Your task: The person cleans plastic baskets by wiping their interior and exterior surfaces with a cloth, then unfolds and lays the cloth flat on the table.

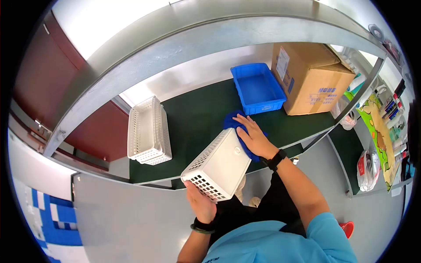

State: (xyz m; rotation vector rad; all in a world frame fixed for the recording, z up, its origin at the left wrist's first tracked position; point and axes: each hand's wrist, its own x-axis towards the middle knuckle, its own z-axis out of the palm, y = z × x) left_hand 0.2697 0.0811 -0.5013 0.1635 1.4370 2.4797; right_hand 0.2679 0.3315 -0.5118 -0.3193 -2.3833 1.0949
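A white perforated plastic basket [219, 164] is tilted over the front edge of the dark green shelf, its smooth bottom turned toward me. My left hand [201, 204] grips its lower left end, the fingers partly hidden behind the basket. At the opposite end, my right hand [253, 136] presses a dark blue cloth [232, 121] against the basket, the cloth bunched under the palm and fingers. To the left, a stack of white perforated baskets [150, 131] sits on the shelf.
On the green shelf [193, 105], a blue plastic bin [258, 87] stands at the back beside a large cardboard box [309, 81]. A metal beam [210, 37] crosses above. At right, another rack holds bottles and a plastic bag [368, 171]; a red bucket [347, 229] is on the floor.
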